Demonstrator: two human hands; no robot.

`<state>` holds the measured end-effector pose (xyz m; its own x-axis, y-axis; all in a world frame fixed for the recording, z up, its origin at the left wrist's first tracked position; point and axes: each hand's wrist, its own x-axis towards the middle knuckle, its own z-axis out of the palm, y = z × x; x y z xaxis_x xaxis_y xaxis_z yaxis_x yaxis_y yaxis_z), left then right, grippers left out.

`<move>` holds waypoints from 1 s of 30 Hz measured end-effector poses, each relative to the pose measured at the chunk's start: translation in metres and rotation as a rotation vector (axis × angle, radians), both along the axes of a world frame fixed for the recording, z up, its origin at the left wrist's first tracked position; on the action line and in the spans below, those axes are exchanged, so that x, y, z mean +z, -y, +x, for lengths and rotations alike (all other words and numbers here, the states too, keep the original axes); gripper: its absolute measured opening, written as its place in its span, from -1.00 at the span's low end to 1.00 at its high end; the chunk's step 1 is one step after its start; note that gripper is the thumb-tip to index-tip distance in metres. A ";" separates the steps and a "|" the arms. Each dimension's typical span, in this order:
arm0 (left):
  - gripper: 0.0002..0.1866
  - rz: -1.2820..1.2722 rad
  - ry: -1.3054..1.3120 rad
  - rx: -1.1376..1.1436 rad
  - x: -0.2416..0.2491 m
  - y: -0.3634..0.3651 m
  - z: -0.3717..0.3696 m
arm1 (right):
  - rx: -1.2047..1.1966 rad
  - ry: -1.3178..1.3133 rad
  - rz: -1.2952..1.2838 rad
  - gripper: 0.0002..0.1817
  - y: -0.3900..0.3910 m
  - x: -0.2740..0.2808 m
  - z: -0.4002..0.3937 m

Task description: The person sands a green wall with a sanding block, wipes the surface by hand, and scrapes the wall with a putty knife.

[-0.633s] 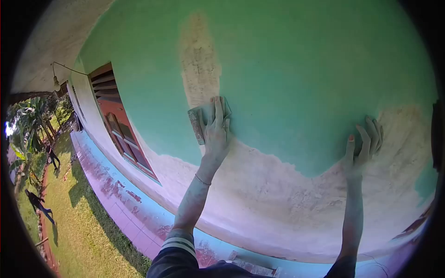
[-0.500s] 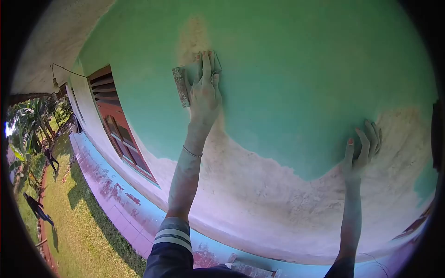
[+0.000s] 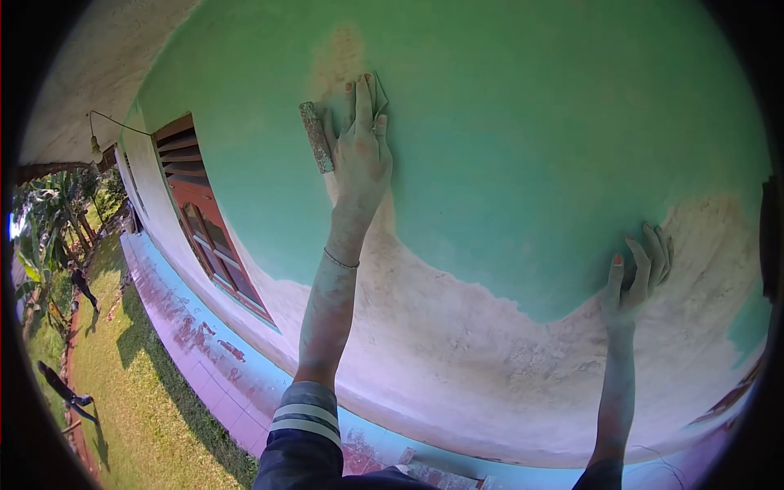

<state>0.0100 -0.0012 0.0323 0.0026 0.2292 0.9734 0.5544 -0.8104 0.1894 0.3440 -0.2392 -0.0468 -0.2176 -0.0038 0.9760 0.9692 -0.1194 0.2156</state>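
Observation:
My left hand, coated in pale dust, is raised against the green wall. It holds a scraper with a worn, roughly cylindrical handle showing left of the fingers. My fingers press over its thin flat part, whose edge shows to their right; the palm hides the rest. Just above the fingertips is a bare tan patch in the paint. My right hand, also dusty, rests on the wall at the right with fingers apart and slightly bent, holding nothing. It lies beside the border between green paint and exposed plaster.
A red-brown shuttered window is set in the wall at left. A bulb hangs from a wire. Below runs a blue and pink tiled ledge. Two people are on the grass. A board-like object lies beneath me.
My left hand has slid slightly upward on the wall with the scraper. My right hand stays about where it was. The two people in the yard have shifted position.

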 end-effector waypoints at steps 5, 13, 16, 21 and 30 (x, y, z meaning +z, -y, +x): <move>-0.39 -0.006 -0.045 0.054 -0.148 0.009 0.013 | 0.001 -0.002 0.010 -0.70 -0.001 -0.006 0.003; -0.41 0.012 -0.006 0.073 0.020 -0.005 -0.003 | -0.011 0.003 -0.011 -0.69 0.000 -0.007 0.004; -0.40 0.020 0.038 -0.045 -0.045 -0.002 0.008 | 0.010 0.004 0.001 -0.70 -0.001 -0.007 0.005; -0.35 -0.063 -0.055 0.014 -0.188 0.014 0.019 | -0.020 -0.023 0.035 -0.71 -0.003 -0.006 -0.002; -0.31 0.083 0.031 -0.013 -0.034 -0.002 0.015 | 0.002 -0.004 0.039 -0.72 -0.004 -0.009 0.007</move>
